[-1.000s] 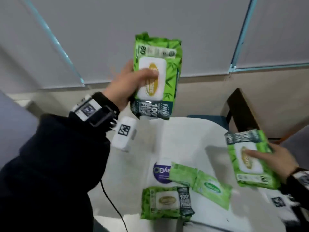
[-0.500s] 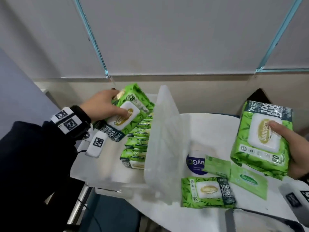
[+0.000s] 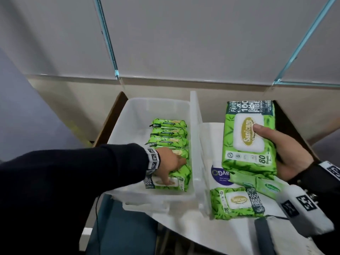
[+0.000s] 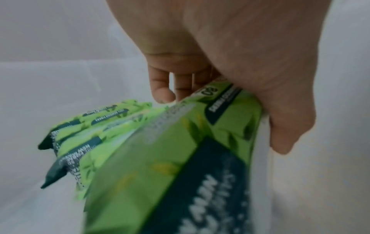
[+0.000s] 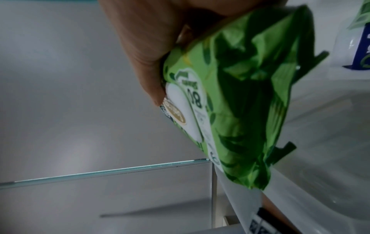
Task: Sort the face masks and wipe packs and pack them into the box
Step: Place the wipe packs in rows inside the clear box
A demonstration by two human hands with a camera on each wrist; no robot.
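Observation:
A clear plastic box (image 3: 141, 111) sits at the table's left, with a row of several green wipe packs (image 3: 168, 133) standing along its right wall. My left hand (image 3: 170, 165) reaches into the box and grips the nearest green wipe pack (image 3: 179, 176), thumb on its white lid; the left wrist view shows the fingers (image 4: 162, 88) curled over that pack (image 4: 160, 158). My right hand (image 3: 287, 153) holds another green wipe pack (image 3: 250, 137) upright above the table, thumb on its lid. That held pack (image 5: 240, 102) fills the right wrist view.
The box's clear lid (image 3: 197, 144) stands upright between box and table. On the white table (image 3: 220, 236) lie a green wipe pack (image 3: 237, 202), two thin green packets (image 3: 265, 186) and a white pack with a purple logo (image 3: 219, 176). A wooden chair (image 3: 288, 124) stands behind.
My left hand has lowered its wipe pack into the box at the near end of the row. My right hand has raised its pack higher; the view has shifted left.

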